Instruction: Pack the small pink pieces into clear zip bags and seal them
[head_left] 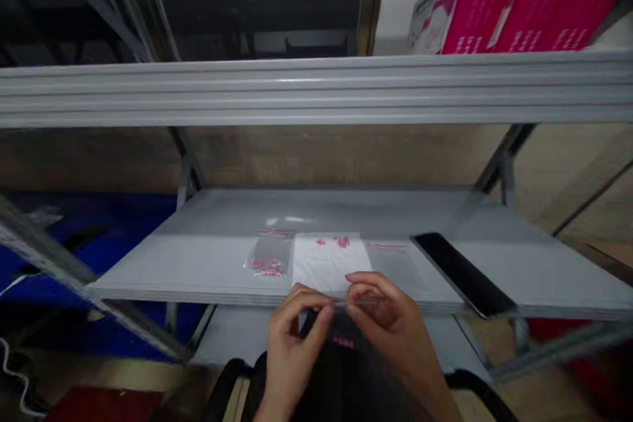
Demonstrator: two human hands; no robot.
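Note:
My left hand [291, 343] and my right hand [390, 323] meet just in front of the grey shelf edge [208, 293], each pinching the top rim of a small clear plastic bag [346, 330]. Small pink beads [343, 342] sit inside that bag. On the shelf beyond my fingers lies a white sheet [329, 264] with pink beads [340, 241] at its far end. A clear bag with pink beads [267, 257] lies to its left. An empty clear bag with a red strip [395, 260] lies to its right.
A black flat phone-like object [462, 272] lies at an angle on the right of the shelf. An upper grey shelf [316, 89] spans the view, carrying pink and white boxes [519, 0]. Blue material [93, 244] lies at left below the shelf. Metal frame legs stand on both sides.

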